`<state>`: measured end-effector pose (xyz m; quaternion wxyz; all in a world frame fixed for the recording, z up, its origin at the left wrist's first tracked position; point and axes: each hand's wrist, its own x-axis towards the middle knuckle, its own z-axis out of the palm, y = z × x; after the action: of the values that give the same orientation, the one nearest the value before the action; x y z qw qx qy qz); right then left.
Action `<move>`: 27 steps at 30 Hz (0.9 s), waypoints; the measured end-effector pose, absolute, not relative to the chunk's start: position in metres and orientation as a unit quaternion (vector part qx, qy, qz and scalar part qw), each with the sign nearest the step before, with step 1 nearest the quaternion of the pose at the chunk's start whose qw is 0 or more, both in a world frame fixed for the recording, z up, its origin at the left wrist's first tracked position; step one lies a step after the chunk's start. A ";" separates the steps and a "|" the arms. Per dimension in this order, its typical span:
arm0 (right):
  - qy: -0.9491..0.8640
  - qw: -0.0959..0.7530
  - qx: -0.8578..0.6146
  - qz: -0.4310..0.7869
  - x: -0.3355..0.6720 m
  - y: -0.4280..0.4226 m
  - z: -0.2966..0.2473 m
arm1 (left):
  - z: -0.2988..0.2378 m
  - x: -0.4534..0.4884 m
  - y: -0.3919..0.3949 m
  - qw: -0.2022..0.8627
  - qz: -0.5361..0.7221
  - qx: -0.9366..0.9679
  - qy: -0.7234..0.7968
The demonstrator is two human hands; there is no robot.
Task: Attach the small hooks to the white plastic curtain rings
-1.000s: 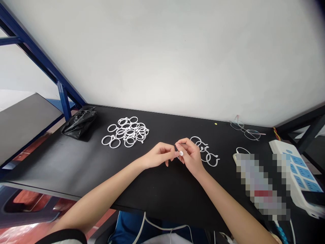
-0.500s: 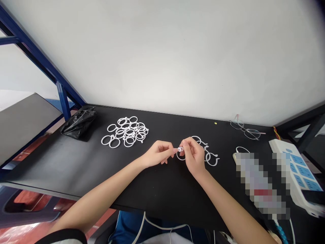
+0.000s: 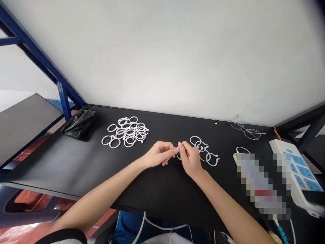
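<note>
Over the middle of the black desk, my left hand [image 3: 159, 154] and my right hand [image 3: 190, 158] meet at the fingertips. Between them is a white plastic ring [image 3: 178, 156] with a small clasp, both hands pinching it at the clasp. My fingers hide most of the ring. Just right of my right hand lie several white rings [image 3: 211, 164] with their ends apart. A larger pile of white rings [image 3: 129, 131], mostly closed and overlapping, lies beyond my left hand.
A crumpled black plastic bag [image 3: 79, 122] lies at the far left. Eyeglasses [image 3: 244, 129] rest near the wall on the right. A blurred-out phone-like object [image 3: 261, 189] and a white power strip [image 3: 296, 173] with cables occupy the right side. A blue frame post [image 3: 64, 100] stands left.
My right hand has shifted slightly left and closed in on my left fingertips, covering the clasp. More of the rings behind it now show. My left hand has hardly moved.
</note>
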<state>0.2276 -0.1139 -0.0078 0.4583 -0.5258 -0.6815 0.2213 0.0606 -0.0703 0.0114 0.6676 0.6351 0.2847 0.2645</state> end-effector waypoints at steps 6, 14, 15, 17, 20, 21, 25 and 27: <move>-0.673 0.464 -0.529 0.228 0.228 -0.114 -0.010 | 0.010 0.062 -0.072 0.678 0.267 0.629 0.273; -0.636 0.516 -0.531 0.216 0.227 -0.116 -0.011 | 0.005 0.062 -0.068 0.630 0.335 0.628 0.310; -0.640 0.518 -0.525 0.215 0.227 -0.116 -0.011 | 0.004 0.062 -0.068 0.643 0.309 0.634 0.298; -0.651 0.519 -0.514 0.207 0.227 -0.116 -0.010 | 0.003 0.063 -0.069 0.661 0.259 0.649 0.274; -0.660 0.513 -0.510 0.203 0.227 -0.116 -0.010 | 0.000 0.064 -0.072 0.656 0.250 0.667 0.251; -0.660 0.510 -0.512 0.206 0.227 -0.115 -0.010 | -0.001 0.064 -0.072 0.649 0.257 0.672 0.248; -0.663 0.502 -0.521 0.192 0.227 -0.115 -0.010 | -0.002 0.064 -0.073 0.621 0.272 0.690 0.253; -0.665 0.501 -0.524 0.180 0.226 -0.115 -0.011 | -0.001 0.063 -0.073 0.621 0.272 0.689 0.256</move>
<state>0.2263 -0.1153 -0.0107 0.5007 -0.5238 -0.6652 0.1801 0.0634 -0.0734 -0.0010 0.6205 0.6895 0.2557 0.2725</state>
